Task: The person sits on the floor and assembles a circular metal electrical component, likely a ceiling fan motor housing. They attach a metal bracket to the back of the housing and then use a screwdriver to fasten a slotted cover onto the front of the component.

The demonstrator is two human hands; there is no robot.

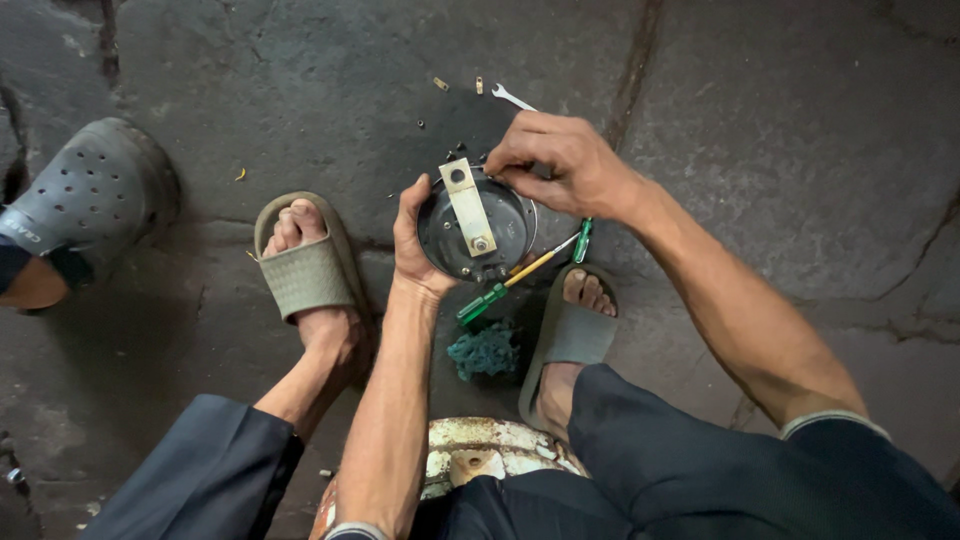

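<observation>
a round dark metal housing (pixel 478 225) is held just above the stone floor (pixel 780 130), between the feet. its left rim is gripped by the left hand (pixel 418 245), while its upper right edge is pinched by the closed fingers of the right hand (pixel 560 160). a pale metal bracket (pixel 468 205) is bolted across it. two green-handled screwdrivers (pixel 505 285) lie just beneath it, a small wrench (pixel 512 97) beyond.

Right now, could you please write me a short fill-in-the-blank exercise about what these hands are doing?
1. The left hand grips the round dark metal part by its ____ edge.
2. The strap across the part is ____ in colour.
3. The screwdriver below it has a ____ handle.
4. The wrench lies on the ____.

Missing words: left; cream; green; ground
</observation>
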